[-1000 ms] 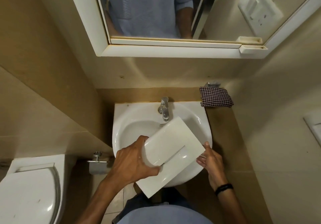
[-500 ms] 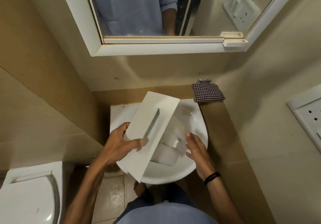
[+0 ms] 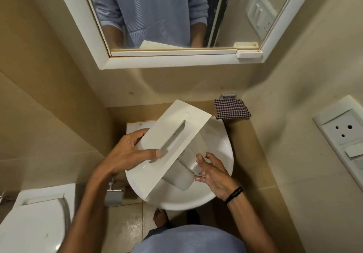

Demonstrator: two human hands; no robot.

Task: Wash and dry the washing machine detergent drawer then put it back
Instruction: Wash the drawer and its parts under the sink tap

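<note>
Moved: white plastic detergent drawer is tipping up over white ceramic basin | left hand gripping panel | right hand spread, touching body | washing step; probably needing running water next

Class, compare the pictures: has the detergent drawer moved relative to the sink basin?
Yes. The detergent drawer has swung away from the person: its far corner now reaches past the sink basin at its back edge, close to the checked cloth.

One head-worn camera looks steeply down, close above the sink (wide-angle, catching the mirror too).
</note>
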